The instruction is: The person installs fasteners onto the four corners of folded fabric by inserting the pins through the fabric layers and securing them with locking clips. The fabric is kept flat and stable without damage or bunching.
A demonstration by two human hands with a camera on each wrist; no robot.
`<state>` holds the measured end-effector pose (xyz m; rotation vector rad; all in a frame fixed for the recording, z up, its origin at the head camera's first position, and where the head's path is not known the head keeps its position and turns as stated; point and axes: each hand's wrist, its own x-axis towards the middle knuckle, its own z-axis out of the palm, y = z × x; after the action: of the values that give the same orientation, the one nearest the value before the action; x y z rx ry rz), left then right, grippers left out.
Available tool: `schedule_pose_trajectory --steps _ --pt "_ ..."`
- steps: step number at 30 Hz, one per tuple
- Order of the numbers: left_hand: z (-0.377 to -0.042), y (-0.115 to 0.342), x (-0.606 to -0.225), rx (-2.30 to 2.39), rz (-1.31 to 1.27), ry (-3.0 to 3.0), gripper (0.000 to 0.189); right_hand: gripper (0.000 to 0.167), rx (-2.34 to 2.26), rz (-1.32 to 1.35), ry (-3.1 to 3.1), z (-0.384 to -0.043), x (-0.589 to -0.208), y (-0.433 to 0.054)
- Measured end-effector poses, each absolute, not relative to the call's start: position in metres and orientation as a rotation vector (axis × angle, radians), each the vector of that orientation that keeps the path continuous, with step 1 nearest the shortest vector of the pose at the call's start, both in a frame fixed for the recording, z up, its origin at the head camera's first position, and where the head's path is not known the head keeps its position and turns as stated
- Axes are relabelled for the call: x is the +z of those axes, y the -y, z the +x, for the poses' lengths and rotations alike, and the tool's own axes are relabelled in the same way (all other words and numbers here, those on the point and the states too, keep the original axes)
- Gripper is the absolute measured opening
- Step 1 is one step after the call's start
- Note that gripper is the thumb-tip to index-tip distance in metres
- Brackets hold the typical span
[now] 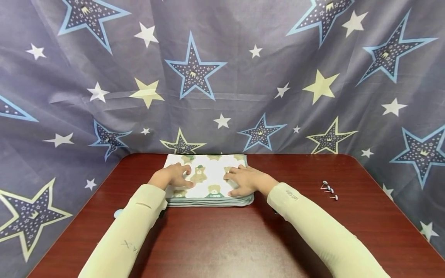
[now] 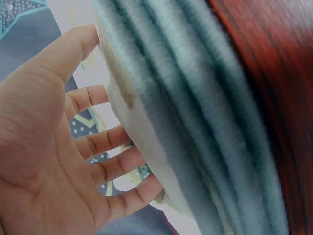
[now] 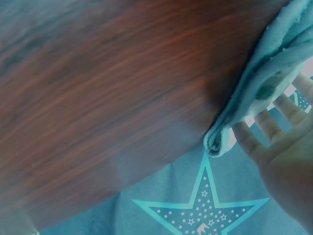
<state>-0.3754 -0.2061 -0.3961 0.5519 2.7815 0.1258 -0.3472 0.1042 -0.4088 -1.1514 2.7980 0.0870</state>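
A folded cloth [image 1: 205, 185] with a bear print and green edging lies in several layers at the far middle of the table. My left hand [image 1: 175, 175] rests on its top near the left edge. In the left wrist view its fingertips [image 2: 142, 191] touch the white surface, spread apart, beside the stacked green edges. On the right part of the same cloth rests my right hand [image 1: 245, 179], fingers spread. The right wrist view shows the fingers of that hand [image 3: 288, 156] against the cloth's folded side [image 3: 264, 83].
Several small pins with pale round heads [image 1: 332, 190] lie on the right of the dark red table [image 1: 215, 239]. A pale blue item [image 1: 118, 212] shows beside the left sleeve, partly hidden by it. Behind the table hangs a grey curtain with stars [image 1: 236, 96].
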Motion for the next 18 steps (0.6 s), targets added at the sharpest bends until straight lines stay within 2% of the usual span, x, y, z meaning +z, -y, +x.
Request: schedule_pose_trajectory --steps 18 --pt "-0.367 0.181 -0.400 0.140 0.622 -2.836 0.053 0.068 0.052 -1.180 -2.792 -0.344 -0.411 -0.135"
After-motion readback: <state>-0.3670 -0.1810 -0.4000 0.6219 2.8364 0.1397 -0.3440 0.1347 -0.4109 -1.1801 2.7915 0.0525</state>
